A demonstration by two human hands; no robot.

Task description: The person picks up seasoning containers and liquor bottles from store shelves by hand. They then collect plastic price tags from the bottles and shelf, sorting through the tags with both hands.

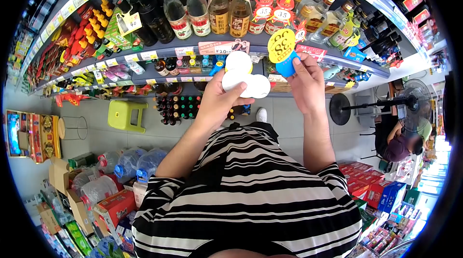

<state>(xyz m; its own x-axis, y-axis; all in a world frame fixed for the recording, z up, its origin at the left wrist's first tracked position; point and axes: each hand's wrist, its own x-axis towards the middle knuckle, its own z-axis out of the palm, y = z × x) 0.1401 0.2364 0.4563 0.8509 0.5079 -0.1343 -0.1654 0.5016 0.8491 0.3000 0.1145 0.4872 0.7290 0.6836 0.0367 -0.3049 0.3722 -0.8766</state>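
My left hand (pixel 218 100) is closed on a few white rounded price tags (pixel 237 78), with the thumb pressed across the front and a bit of yellow showing between them. My right hand (pixel 308 83) pinches a price tag (pixel 281 47) by its blue lower part; its round yellow upper part carries printed figures. Both hands are in front of the shelf edge, close together but apart. Behind them, glass bottles (pixel 219 5) stand on the shelf (pixel 260 42). Red tags reading 35 (pixel 282 14) hang at the bottle fronts just above my right hand.
Price labels (pixel 148 55) line the shelf edge. A green stool (pixel 126 115) and several dark bottles (pixel 177 109) stand on the floor. Large plastic jugs (pixel 151 164) lie behind on the left. A fan (pixel 414 101) stands at the right, near a seated person (pixel 401 146).
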